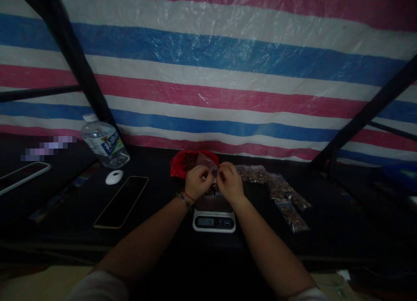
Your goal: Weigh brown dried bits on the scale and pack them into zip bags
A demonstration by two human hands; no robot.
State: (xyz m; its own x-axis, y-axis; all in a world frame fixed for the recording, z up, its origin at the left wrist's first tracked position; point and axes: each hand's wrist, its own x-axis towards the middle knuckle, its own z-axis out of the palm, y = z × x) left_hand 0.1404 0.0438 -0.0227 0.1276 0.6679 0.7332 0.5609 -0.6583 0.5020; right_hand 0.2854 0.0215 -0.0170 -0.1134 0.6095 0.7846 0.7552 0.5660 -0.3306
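Observation:
Both hands meet above a small white digital kitchen scale [214, 222]. My left hand [198, 181] and my right hand [230, 182] pinch the top of a small clear plastic bag [212, 190], fingers closed on either side of its mouth. Dark brown dried pieces show in the lower part of that bag, over the scale's platform. Behind my left hand lies an opened red plastic bag [177, 165] with more brown pieces inside. To the right of my right hand, several filled clear bags [282, 190] lie in an overlapping, curving row.
A large clear bottle [106, 142] stands at the left, with a white rounded case [114, 176] and a dark-screened phone [122, 202] near it. Another phone [22, 176] lies far left. Black metal posts [81, 79] frame a striped plastic sheet [221, 92] behind the black table.

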